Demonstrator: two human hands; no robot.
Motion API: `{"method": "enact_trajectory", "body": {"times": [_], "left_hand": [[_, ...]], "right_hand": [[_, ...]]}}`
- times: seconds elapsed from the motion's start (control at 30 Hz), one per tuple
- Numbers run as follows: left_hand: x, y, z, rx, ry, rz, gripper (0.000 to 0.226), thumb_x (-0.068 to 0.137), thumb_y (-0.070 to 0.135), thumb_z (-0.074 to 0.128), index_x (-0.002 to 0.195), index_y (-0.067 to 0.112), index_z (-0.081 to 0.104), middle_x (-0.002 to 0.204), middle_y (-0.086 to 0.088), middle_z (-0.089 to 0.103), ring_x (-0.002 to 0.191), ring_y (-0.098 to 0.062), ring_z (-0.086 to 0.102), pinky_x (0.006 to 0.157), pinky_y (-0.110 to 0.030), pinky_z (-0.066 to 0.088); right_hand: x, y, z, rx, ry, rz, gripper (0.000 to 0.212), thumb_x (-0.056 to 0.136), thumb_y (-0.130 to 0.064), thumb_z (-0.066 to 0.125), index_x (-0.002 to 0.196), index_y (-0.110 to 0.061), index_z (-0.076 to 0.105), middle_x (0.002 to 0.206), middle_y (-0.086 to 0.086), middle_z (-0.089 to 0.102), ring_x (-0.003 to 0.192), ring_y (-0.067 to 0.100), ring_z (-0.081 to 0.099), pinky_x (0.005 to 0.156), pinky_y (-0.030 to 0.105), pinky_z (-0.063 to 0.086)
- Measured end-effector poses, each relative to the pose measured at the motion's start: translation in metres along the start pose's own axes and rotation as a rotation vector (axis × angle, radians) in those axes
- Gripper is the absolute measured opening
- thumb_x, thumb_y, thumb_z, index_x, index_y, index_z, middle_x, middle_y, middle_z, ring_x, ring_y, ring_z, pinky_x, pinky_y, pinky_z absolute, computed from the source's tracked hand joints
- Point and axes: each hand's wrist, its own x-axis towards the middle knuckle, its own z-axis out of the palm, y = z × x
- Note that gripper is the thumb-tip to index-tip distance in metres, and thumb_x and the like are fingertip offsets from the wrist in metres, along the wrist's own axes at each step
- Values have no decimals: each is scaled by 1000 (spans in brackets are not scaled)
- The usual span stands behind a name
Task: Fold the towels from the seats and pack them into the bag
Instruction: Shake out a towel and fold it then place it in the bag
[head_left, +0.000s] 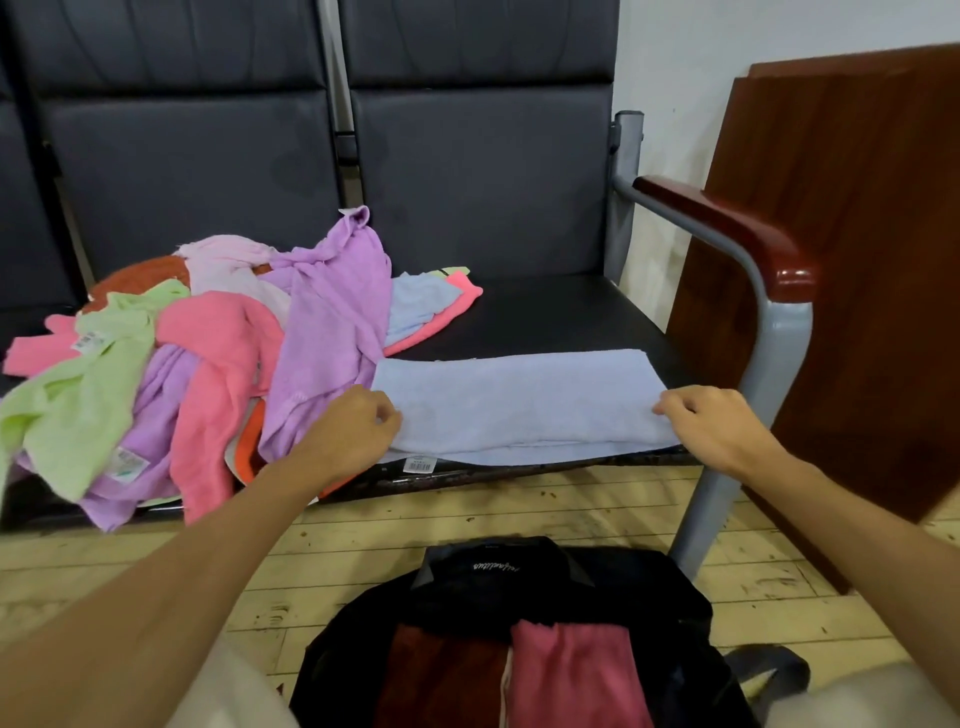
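Note:
A pale blue towel (519, 400) lies folded lengthwise along the front of the right black seat (550, 312). My left hand (358, 431) pinches its left end and my right hand (711, 426) pinches its right end. A heap of loose towels (208, 364) in purple, pink, light green and rust covers the left seat. On the floor below me stands an open black bag (519, 582) holding a dark red towel (441, 675) and a pink towel (571, 675).
A grey metal armrest with a red wooden top (727, 228) borders the right seat. A brown wooden panel (857, 260) leans against the wall at the right. Small blue and pink towels (431, 306) lie behind the heap. The floor is light wood (156, 571).

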Motion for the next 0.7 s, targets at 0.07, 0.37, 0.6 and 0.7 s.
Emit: {"method": "enact_trajectory", "body": {"times": [0.07,0.37,0.6,0.7], "left_hand": [[7,-3,3,22,27,-43,20,89,17,57,102,3,64,110,-13,59,107,-29,55,90,-36,43],[33,0,9,-161,-122,-347,58,79,24,77,126,1,53,120,-17,62,109,-30,58,87,-31,45],[34,24,14,-337,-125,-336,34,88,10,62,121,2,57,113,-6,58,99,-22,53,79,-25,39],[30,21,10,-778,-111,-472,35,85,-5,60,119,-4,57,112,-17,66,96,-30,63,77,-35,54]], "right_hand": [[3,-3,1,-4,14,28,47,103,-37,38,89,-4,67,90,16,65,75,24,59,63,30,42],[35,5,20,-135,103,200,30,91,-40,61,103,-13,57,99,6,59,95,24,56,89,42,43],[46,-2,24,-151,10,374,43,90,-55,53,74,-15,50,93,8,59,104,31,56,98,45,34],[44,-11,26,-136,-11,349,36,93,-44,53,72,-15,49,84,6,54,100,30,55,92,41,37]]}}
